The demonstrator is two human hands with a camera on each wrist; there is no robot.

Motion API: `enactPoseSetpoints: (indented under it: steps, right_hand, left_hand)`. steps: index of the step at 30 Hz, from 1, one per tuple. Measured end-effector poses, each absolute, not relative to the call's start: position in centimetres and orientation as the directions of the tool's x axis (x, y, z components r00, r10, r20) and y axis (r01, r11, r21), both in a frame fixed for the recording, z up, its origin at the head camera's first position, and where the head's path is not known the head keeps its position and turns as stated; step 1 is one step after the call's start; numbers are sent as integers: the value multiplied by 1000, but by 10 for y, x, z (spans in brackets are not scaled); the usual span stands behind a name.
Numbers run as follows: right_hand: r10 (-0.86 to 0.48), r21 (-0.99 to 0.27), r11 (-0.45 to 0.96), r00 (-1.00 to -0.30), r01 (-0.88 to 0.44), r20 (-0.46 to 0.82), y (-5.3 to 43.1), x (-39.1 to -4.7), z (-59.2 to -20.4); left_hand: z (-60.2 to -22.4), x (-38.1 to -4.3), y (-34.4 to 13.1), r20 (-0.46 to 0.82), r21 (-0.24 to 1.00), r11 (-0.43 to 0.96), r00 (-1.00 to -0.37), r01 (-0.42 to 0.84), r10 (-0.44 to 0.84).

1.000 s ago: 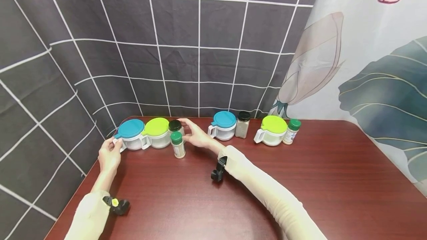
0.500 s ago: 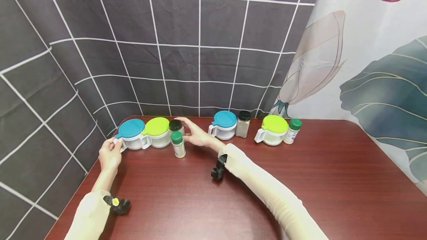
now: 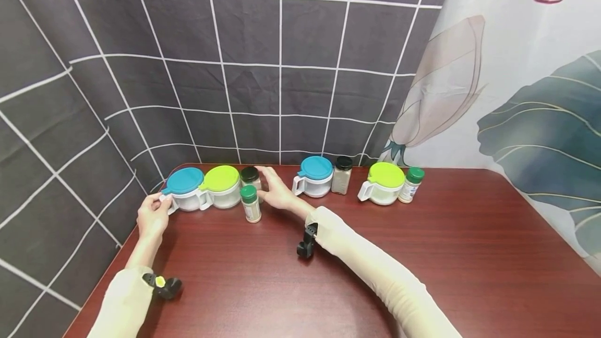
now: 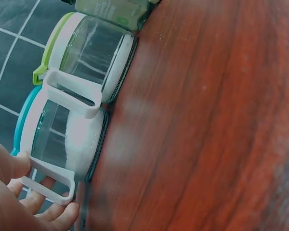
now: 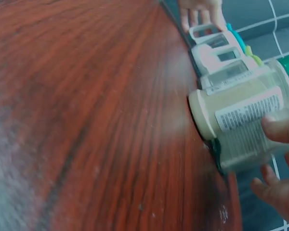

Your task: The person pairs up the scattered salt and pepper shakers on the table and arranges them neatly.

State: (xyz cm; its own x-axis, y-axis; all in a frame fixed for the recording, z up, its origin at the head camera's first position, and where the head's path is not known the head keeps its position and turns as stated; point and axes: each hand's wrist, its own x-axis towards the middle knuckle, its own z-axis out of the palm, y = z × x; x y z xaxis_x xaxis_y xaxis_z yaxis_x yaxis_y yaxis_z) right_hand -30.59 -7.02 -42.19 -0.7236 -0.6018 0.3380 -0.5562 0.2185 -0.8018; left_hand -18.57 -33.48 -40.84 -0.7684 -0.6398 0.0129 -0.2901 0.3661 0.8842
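At the far left, my left hand (image 3: 152, 216) holds the white handle of a blue-lidded seasoning jar (image 3: 184, 188). In the left wrist view its thumb lies on the handle (image 4: 53, 174), with the fingers behind; white contents show inside. Against that jar stands a lime-lidded seasoning jar (image 3: 223, 186). My right hand (image 3: 280, 192) is around the right side of a black-capped spice jar (image 3: 250, 174); the right wrist view shows its thumb over the glass and its fingers spread, apart from it. A green-capped spice shaker (image 5: 245, 110) stands upright in front, partly covering that jar.
Farther right along the back edge stand another blue-lidded jar (image 3: 316, 176), a black-capped spice jar (image 3: 341, 176), a lime-lidded jar (image 3: 385, 184) and a green-capped shaker (image 3: 410, 185). A dark tiled cloth (image 3: 249, 87) hangs behind the reddish-brown table (image 3: 263, 280).
The black-capped jar beside my right hand has shifted slightly right and back, and the right hand has moved slightly right. My left hand stays at the blue-lidded jar's handle.
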Motion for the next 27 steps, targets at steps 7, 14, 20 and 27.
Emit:
enactPoseSetpoints:
  steps: [7,14,20,27]
  right_hand:
    - [-493,-779,297,-787,-552,371,-72,-297,-422]
    - [-451,-820,268,-818,-505,356,-73,-295,-423]
    - [-462,-848,245,-825,-470,324,-71,-293,-420]
    - [-434,-834,279,-837,-475,332,-69,-290,-421]
  left_hand:
    - [-409,-185,-334,17,883,373,-776,-284,-630]
    - [-411,-183,-335,35,879,388,-772,-278,-634]
    - [-411,-181,-332,100,858,446,-769,-255,-631]
    - [-409,-177,-330,141,847,477,-766,-235,-627]
